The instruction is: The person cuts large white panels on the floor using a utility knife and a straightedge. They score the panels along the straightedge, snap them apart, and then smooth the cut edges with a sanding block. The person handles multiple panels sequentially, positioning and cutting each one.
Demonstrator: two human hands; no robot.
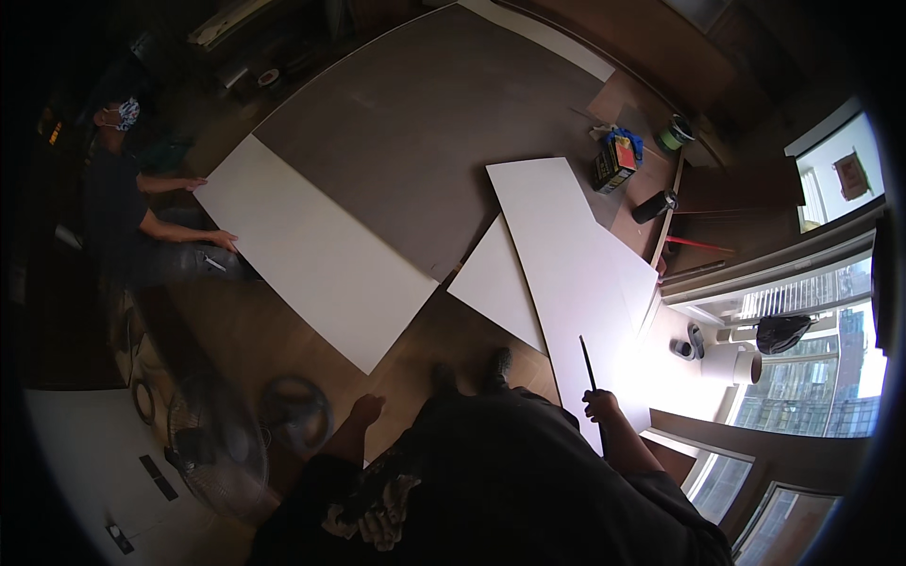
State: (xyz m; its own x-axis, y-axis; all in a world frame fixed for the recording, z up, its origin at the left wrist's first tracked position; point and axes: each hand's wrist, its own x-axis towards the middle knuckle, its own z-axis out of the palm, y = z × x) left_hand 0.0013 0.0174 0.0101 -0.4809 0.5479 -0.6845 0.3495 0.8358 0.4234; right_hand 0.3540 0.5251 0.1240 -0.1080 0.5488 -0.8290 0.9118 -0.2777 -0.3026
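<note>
My right hand [601, 407] is wrapped round a long, thin dark tool [588, 361]; its upper end points away from me over a large white panel [566, 255], and its exact kind cannot be made out. My left hand [368, 407] hangs in front of my body with its fingers curled and nothing visible in them. Just beyond it is the near corner of another white panel [316, 250]. A co-worker at the left grips that panel's left edge with both hands. A smaller white panel [502, 285] lies partly under the large one.
A big dark brown board [396, 132] spreads behind the panels. At its right stand a black-and-red can [615, 166], a green-banded container [675, 134] and a black bottle [653, 207]. A fan [212, 443] stands on the left. Bright windows [802, 368] line the right.
</note>
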